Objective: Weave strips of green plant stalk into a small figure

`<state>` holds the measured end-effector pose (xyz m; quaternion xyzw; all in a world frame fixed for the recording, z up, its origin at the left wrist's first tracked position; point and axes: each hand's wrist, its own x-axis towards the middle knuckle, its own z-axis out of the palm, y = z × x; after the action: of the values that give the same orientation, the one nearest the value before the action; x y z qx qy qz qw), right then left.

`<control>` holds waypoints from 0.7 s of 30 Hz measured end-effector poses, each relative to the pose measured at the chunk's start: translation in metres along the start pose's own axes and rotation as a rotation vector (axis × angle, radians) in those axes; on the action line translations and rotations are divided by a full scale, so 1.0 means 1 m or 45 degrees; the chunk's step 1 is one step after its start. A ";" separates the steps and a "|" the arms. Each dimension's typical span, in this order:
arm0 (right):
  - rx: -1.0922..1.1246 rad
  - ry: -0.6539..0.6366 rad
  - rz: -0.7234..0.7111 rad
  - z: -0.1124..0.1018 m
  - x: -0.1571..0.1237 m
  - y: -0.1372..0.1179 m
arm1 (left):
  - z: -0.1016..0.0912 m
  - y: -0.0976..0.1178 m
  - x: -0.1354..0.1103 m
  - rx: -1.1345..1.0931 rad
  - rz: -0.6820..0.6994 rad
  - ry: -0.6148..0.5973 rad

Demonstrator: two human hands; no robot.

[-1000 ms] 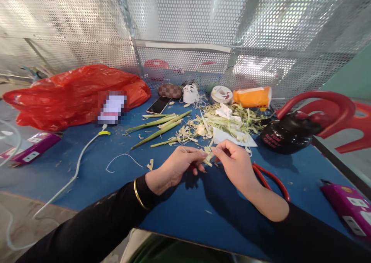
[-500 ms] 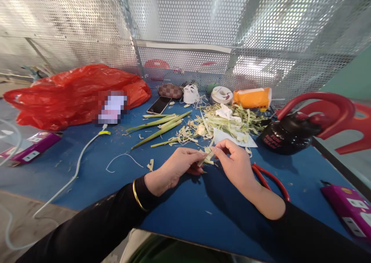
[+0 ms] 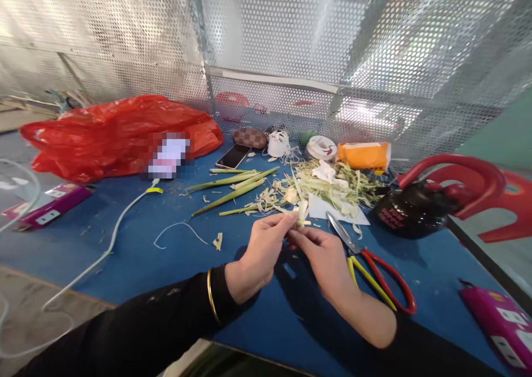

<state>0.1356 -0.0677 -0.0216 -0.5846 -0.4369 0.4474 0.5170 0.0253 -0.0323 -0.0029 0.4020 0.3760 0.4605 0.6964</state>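
Observation:
In front of me, my left hand [image 3: 264,252] pinches a small pale green-white piece of plant leaf [image 3: 303,213] between thumb and fingers. My right hand [image 3: 326,258] is closed against the lower end of the same piece, its fingertips touching those of the left and partly hidden. Just right of my right hand lie scissors [image 3: 384,280] with red and yellow handles, their blades pointing away from me. Beyond the hands is a heap of shredded plant strips [image 3: 347,186] beside a white paper sheet [image 3: 332,210]. Several long green stalks [image 3: 233,195] lie to the left of the heap.
A red plastic bag [image 3: 103,138] and a charging phone [image 3: 168,158] on a white cable [image 3: 120,227] lie left. A black pot [image 3: 409,213] with a red handle stands right. Behind are another phone [image 3: 233,156], a tape roll [image 3: 321,148] and an orange packet [image 3: 363,155].
My right hand has moved down and left, tucking under the left fingertips and uncovering the scissors' blades and yellow handle parts. The left hand has turned more upright. The view has shifted slightly.

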 end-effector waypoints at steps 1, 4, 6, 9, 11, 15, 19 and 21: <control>0.046 0.006 -0.009 0.001 0.000 0.001 | 0.001 -0.001 -0.001 -0.015 0.008 -0.019; 0.172 -0.025 -0.048 0.001 0.000 0.004 | 0.001 -0.001 -0.001 -0.025 0.037 -0.044; 0.243 -0.055 -0.076 0.000 -0.001 0.005 | 0.000 -0.001 0.000 -0.012 0.051 -0.032; 0.262 -0.105 -0.101 -0.002 -0.002 0.007 | -0.001 0.001 0.002 0.002 0.041 -0.028; 0.258 -0.143 -0.091 -0.003 -0.002 0.007 | -0.002 0.001 0.002 0.006 0.040 -0.035; 0.298 -0.184 -0.044 -0.005 -0.004 0.007 | -0.005 -0.001 0.003 0.020 0.050 -0.076; 0.377 -0.179 0.005 -0.005 -0.005 0.005 | -0.009 -0.001 0.005 0.003 0.001 -0.154; 0.421 -0.155 0.035 -0.004 -0.005 0.004 | -0.010 0.000 0.005 0.027 -0.020 -0.212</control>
<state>0.1386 -0.0738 -0.0246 -0.4694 -0.3797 0.5547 0.5725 0.0179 -0.0255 -0.0072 0.4435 0.3248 0.4158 0.7245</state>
